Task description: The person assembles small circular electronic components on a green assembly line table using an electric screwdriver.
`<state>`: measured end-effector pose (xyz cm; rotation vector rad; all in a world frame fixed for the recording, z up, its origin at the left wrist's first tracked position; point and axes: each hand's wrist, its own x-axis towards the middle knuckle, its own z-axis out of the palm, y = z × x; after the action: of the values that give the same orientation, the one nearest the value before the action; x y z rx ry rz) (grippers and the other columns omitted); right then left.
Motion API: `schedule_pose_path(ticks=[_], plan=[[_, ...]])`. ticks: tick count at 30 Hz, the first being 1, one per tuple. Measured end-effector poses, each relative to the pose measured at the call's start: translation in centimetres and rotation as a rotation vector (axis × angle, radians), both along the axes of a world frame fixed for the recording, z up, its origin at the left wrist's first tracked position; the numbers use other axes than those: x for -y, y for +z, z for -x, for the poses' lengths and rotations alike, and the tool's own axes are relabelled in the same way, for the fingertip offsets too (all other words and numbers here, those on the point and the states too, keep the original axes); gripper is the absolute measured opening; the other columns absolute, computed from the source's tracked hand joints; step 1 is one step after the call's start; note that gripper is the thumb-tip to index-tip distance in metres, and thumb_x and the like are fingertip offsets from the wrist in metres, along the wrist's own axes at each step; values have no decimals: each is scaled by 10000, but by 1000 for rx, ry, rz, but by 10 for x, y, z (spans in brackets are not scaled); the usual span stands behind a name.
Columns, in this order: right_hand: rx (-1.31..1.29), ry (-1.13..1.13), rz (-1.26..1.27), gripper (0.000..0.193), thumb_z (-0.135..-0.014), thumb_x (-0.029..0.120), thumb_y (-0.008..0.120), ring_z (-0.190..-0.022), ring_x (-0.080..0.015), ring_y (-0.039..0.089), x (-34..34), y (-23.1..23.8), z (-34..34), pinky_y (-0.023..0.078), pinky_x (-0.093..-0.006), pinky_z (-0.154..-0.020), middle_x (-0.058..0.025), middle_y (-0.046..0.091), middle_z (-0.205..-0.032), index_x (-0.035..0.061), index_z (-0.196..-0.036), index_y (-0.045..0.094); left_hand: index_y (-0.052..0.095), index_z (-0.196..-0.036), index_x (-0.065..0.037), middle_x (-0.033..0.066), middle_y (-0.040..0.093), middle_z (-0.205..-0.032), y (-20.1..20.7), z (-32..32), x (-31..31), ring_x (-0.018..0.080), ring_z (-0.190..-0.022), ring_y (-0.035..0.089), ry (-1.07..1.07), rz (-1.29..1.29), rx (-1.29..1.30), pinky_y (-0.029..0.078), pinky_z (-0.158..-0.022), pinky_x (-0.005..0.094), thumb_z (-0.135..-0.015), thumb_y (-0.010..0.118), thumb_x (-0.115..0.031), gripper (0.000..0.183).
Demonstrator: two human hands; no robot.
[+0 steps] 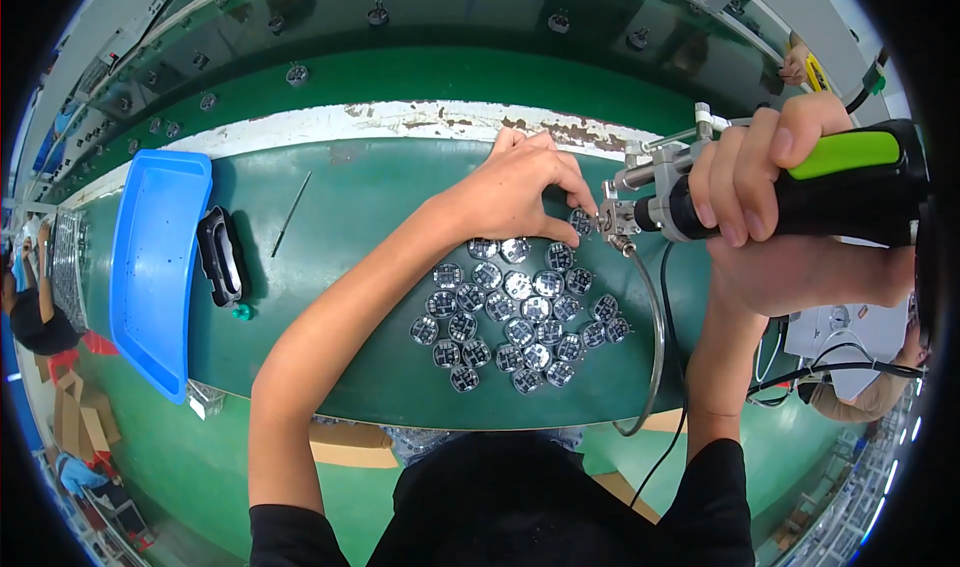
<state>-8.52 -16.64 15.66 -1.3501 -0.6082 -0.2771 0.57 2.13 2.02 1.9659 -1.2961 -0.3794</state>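
Observation:
My right hand (765,182) is wrapped round a black and green powered screwdriver (850,177). Metal fittings and a clear hose join the tool's front end (622,217), which points left. Beside that tip, my left hand (525,187) pinches a small round silver part with a dark patterned face (581,223) between thumb and fingers. The tip is close against the part; whether they touch I cannot tell. Several more such round parts (518,285) lie in a loose cluster on the green table (350,207), just below my left hand.
Left on the table are a blue tray (125,267), a black plastic holder (222,257) and a thin rod (291,214). Behind a chipped white ledge (370,122) runs a green conveyor (400,72) carrying scattered parts. A cable (672,337) hangs near my right arm. Another person's hand (795,65) shows far right.

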Motion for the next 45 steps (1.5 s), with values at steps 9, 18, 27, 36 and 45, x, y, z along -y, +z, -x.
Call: schedule_pose_path(ticks=[9, 18, 27, 36, 45], plan=[[-14, 8, 49, 997, -765, 982, 436, -447, -98, 440, -5, -11, -14, 381, -257, -457, 25, 458, -599, 29, -1043, 525, 772, -946, -164, -79, 702, -957, -12, -2, 4, 189, -1066, 558, 24, 79, 23, 298, -1007, 405, -671, 929, -371, 379], [10, 18, 86, 1010, -742, 998, 462, -444, -104, 445, -9, -14, -19, 384, -260, -457, 25, 463, -598, 31, -1027, 522, 701, -895, -76, 2, 672, -969, -6, 0, 2, 205, -1027, 541, 22, 49, 21, 318, -976, 372, -700, 920, -352, 403], [101, 82, 44, 888, -733, 846, 722, -496, -84, 555, 20, 13, 0, 471, -230, -518, 80, 502, -611, 76, -1118, 506, 686, -912, -108, -20, 635, -889, -9, -4, 4, 194, -1015, 550, -2, 75, -20, 315, -969, 377, -685, 934, -335, 405], [34, 65, 10, 904, -733, 875, 677, -491, -84, 529, -13, -2, -19, 454, -235, -513, 71, 490, -610, 68, -1106, 512, 662, -895, -115, -27, 614, -853, -13, -4, -2, 192, -987, 552, 21, 90, 4, 313, -974, 372, -693, 932, -310, 389], [-33, 31, -5, 927, -733, 907, 626, -486, -84, 499, -13, -4, -21, 435, -241, -507, 61, 476, -610, 59, -1094, 520, 665, -894, -114, -32, 614, -843, -10, -4, 1, 188, -976, 544, 19, 77, -6, 311, -974, 362, -685, 934, -315, 395]])
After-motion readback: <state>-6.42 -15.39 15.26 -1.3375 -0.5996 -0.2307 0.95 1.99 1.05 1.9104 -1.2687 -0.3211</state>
